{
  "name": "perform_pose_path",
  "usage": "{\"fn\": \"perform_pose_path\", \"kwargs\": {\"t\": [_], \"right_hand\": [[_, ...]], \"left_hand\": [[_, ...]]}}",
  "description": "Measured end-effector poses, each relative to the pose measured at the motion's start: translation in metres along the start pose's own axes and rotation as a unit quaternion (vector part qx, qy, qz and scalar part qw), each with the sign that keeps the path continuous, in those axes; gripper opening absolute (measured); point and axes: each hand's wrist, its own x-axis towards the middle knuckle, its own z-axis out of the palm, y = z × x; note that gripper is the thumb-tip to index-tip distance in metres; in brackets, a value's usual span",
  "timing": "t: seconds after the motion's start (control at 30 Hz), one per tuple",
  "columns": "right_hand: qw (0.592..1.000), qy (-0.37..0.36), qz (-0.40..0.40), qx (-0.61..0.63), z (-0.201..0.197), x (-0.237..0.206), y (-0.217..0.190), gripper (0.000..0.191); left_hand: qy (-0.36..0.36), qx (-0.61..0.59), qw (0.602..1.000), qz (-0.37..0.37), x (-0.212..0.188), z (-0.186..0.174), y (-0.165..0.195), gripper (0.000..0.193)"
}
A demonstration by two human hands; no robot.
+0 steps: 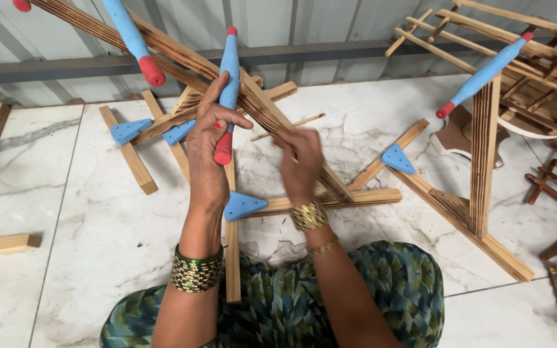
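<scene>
On a white marble floor (pixel 78 212), seen from above, a seated person in a green patterned garment (pixel 381 283) worked with both bare hands among wooden frame parts. Her left hand (pixel 206 138), bangles at the wrist, was wrapped around a blue tapered peg with red ends (pixel 229 71), fingers closed on its lower half just above the red tip. That peg stood nearly upright, touching a long dark-grained wooden bar (pixel 272 119) that slanted across the middle of the view. Her right hand (pixel 299 161) was blurred beside the same bar; its fingers looked curled, but whether they gripped anything could not be told.

The peg looked light, rigid and smoothly painted, so it was probably a little slippery; the thicker lower half where the hand sat seemed the surest hold. The bar looked stiff and heavier, best taken near its middle, where the grain offered friction.

Pale wooden slats joined with blue triangular brackets (pixel 243 206) lay under the hands. A second blue peg (pixel 133 38) hung at upper left, and a third (pixel 485 74) sat on an assembled wooden stand (pixel 485 161) to the right. More finished frames (pixel 549 77) were stacked at far right.

No bin, box or tray was in view; all the parts lay loose on the floor.
</scene>
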Motion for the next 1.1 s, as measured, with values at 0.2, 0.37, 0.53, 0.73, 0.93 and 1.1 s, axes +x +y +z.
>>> {"fn": "perform_pose_path", "kwargs": {"t": [0.2, 0.37, 0.53, 0.73, 0.93, 1.1], "right_hand": [[0.981, 0.048, 0.159, -0.101, -0.102, -0.064, 0.081, 0.013], [0.961, 0.027, 0.220, 0.168, -0.096, -0.023, 0.039, 0.015], [0.975, -0.125, 0.035, 0.180, -0.083, -0.004, -0.102, 0.019], [0.978, -0.160, -0.122, 0.051, -0.032, 0.020, -0.181, 0.018], [0.985, -0.089, -0.126, 0.078, -0.020, 0.032, -0.161, 0.018], [0.994, -0.019, -0.051, 0.095, -0.007, 0.051, -0.125, 0.014]], "left_hand": [[0.026, -0.018, 0.999, 0.018, -0.003, 0.009, -0.003, 0.046], [0.027, -0.009, 1.000, 0.008, -0.015, 0.016, 0.004, 0.054], [0.020, 0.002, 1.000, 0.014, -0.022, 0.021, 0.012, 0.064], [0.015, 0.008, 1.000, 0.025, -0.020, 0.022, 0.014, 0.064], [0.020, -0.054, 0.998, 0.010, -0.023, 0.022, 0.020, 0.061], [0.033, -0.062, 0.997, 0.021, -0.031, 0.038, 0.028, 0.051]]}}
